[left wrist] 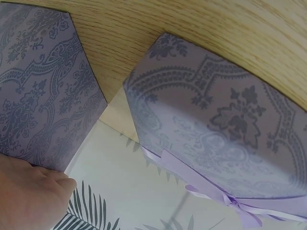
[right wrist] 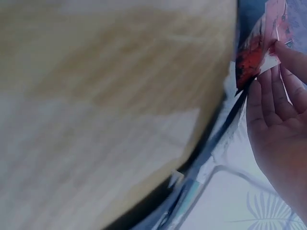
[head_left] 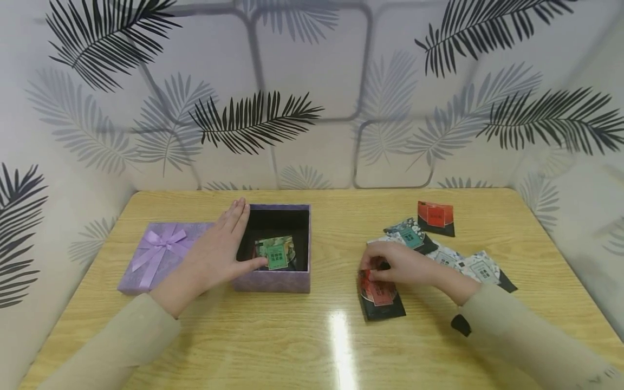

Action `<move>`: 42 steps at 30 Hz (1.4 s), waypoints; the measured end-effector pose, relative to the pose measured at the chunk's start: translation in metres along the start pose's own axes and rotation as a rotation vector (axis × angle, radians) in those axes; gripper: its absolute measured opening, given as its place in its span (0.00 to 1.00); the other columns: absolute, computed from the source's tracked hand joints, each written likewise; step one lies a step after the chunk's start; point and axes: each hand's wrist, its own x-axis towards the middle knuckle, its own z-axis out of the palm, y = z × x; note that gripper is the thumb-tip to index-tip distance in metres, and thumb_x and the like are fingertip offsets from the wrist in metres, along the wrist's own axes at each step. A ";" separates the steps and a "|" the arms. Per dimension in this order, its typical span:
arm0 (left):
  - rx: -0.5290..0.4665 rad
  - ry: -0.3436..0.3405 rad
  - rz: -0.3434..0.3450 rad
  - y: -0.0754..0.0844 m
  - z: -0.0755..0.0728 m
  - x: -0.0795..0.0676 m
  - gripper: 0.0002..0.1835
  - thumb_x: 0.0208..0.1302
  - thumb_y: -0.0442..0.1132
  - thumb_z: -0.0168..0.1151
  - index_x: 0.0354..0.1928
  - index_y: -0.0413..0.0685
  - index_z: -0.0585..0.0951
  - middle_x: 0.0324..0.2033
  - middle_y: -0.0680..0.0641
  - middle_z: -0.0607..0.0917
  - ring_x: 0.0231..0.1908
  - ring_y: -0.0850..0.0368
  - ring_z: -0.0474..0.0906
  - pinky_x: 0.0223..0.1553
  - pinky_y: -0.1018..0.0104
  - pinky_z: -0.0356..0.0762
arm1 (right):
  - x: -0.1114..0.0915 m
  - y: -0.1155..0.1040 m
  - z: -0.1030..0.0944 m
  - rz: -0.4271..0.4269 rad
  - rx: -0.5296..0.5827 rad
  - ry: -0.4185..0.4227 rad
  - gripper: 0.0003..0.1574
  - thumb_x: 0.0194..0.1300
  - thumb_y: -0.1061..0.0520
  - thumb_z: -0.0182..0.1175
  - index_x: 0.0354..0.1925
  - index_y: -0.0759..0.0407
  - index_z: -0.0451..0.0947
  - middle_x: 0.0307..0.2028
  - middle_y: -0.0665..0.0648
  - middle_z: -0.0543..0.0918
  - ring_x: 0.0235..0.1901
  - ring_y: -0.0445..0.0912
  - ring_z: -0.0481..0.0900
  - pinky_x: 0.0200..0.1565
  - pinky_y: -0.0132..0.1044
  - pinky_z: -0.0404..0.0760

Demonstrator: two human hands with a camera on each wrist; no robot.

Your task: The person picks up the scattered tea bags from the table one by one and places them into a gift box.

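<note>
My left hand point(head_left: 216, 249) rests along the left side of a purple patterned box point(head_left: 273, 283), its fingers straight and its thumb over the front rim. Inside the box lies a green sachet point(head_left: 278, 254), with the edge of something red partly hidden behind it. On the right, my right hand point(head_left: 407, 262) pinches the top of a red and black sachet point(head_left: 380, 295) between thumb and fingers. The right wrist view also shows this pinch on the red sachet point(right wrist: 250, 62). How far its lower end is off the table cannot be told.
Left of the box lies its purple lid point(head_left: 138, 271) with a ribbon bow, partly behind my left hand. Beyond my right hand are another red sachet point(head_left: 435, 218), a teal-labelled one point(head_left: 411, 236) and several white-patterned sachets point(head_left: 482, 271). A small black piece point(head_left: 460, 325) shows by my right sleeve.
</note>
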 end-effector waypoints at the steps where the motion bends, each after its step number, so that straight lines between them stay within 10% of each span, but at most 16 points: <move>1: -0.002 -0.001 -0.001 0.000 0.000 0.000 0.63 0.69 0.69 0.62 0.84 0.33 0.42 0.86 0.35 0.40 0.86 0.37 0.38 0.85 0.42 0.47 | 0.002 -0.001 -0.002 0.000 0.013 0.001 0.06 0.70 0.63 0.70 0.43 0.53 0.85 0.40 0.50 0.86 0.40 0.37 0.81 0.43 0.35 0.86; 13: -0.011 0.013 0.004 -0.002 0.004 0.001 0.64 0.68 0.70 0.62 0.84 0.33 0.42 0.86 0.35 0.41 0.86 0.36 0.39 0.85 0.42 0.48 | 0.031 -0.015 -0.026 0.113 0.311 0.021 0.04 0.72 0.66 0.66 0.43 0.65 0.87 0.35 0.59 0.89 0.32 0.37 0.81 0.38 0.31 0.83; 42: 0.039 0.021 0.033 -0.003 0.001 0.001 0.66 0.67 0.71 0.63 0.84 0.31 0.43 0.85 0.33 0.41 0.85 0.35 0.40 0.85 0.43 0.48 | 0.112 -0.086 -0.091 0.115 0.179 0.296 0.09 0.75 0.59 0.65 0.48 0.62 0.88 0.43 0.60 0.90 0.36 0.41 0.81 0.40 0.32 0.80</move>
